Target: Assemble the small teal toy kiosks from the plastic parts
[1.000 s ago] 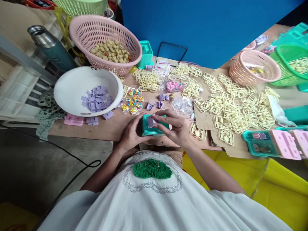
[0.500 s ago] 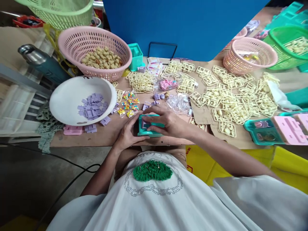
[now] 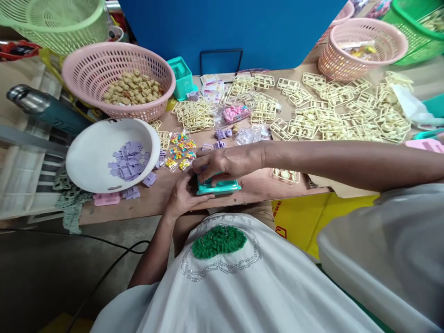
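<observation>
Head view: right hand [image 3: 227, 162] is lying over the teal box [image 3: 218, 186] at the surface [image 3: 156, 199] edge, hiding its top. Left hand [image 3: 183, 194] is gripping the box's left side; fingertips hidden. Purple pieces [image 3: 127, 159] are sitting in the white bowl [image 3: 86, 162].

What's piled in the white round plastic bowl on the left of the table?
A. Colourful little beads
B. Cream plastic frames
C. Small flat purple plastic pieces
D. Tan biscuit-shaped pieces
C: the white round plastic bowl holds a heap of small flat purple plastic pieces.
</observation>
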A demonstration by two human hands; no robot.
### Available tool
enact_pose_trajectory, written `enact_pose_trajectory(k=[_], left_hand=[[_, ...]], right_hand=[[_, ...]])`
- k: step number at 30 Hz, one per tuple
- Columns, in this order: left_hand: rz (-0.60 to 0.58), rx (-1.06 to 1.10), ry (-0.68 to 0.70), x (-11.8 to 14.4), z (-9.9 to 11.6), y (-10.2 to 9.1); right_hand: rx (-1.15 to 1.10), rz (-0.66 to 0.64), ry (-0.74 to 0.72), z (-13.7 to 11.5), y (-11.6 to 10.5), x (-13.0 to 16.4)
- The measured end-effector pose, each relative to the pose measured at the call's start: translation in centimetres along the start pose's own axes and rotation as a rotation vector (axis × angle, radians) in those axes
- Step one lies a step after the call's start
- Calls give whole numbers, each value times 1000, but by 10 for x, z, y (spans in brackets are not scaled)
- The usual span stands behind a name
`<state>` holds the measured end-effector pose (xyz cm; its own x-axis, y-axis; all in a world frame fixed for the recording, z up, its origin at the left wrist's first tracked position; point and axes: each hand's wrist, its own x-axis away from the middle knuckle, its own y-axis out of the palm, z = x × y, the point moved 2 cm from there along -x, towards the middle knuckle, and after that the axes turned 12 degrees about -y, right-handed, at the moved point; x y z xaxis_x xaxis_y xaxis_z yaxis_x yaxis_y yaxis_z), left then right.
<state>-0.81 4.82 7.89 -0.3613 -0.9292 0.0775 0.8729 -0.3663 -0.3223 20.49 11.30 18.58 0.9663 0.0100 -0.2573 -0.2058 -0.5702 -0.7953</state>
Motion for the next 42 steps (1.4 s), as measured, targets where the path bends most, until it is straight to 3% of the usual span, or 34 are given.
enact_pose_trajectory(k=[5,10,12,19,27,30,35,39,42], left_hand=[[8,9,21,-1,-3,2],[-9,22,16,-3,-5,3],[-8,28,6,-3,-7,3],[14,10,-6,-2,-7,2],[63,-82,-5,-2,-4,1],[78,-68,-14,-1,-6,1],[56,-48,14,-2,-5,3],[88,-69,85,-4,-3,1],[71,-89,108,-4,-1,1]], right_hand=[[53,-19,-42,5,2,-1],[2,208,-55,-4,-7,-4],[-37,225,-49,-6,-13,-4],[111,-105,-72,-9,-19,-7],[14,-171,-76,-1,-18,-20],[85,-211,-136,-4,-18,-23],[231,-296,-95,-10,-15,-23],[192,-188,-74,-5,-4,-12],[123,10,-6,-3,11,7]])
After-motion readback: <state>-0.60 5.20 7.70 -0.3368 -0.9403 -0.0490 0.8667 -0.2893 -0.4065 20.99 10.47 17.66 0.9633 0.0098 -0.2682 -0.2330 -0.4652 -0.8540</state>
